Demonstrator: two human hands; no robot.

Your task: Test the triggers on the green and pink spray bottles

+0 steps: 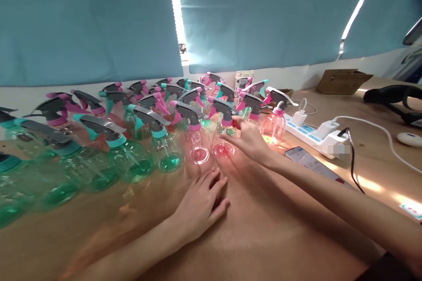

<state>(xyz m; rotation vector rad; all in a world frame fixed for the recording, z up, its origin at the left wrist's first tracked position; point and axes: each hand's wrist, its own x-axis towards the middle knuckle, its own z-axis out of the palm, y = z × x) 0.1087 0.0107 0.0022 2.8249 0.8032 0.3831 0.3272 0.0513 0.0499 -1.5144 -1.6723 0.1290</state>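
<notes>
My left hand [199, 204] lies flat on the wooden table [263, 237], fingers stretched out and empty, just short of the bottles. My right hand [249, 140] reaches forward with fingers extended and touches the side of a clear pink spray bottle [224, 134] with a grey trigger head. It does not wrap around it. Another pink bottle [197, 138] stands to its left and one more pink bottle [274, 119] to its right. Several green spray bottles [165, 149] with teal collars fill the left side.
A white power strip [314, 136] with plugged chargers and cables lies right of the bottles. A phone [308, 161] rests near my right forearm. A cardboard box [343, 80] and a black device [392, 96] sit far right. Blue blinds cover the windows behind.
</notes>
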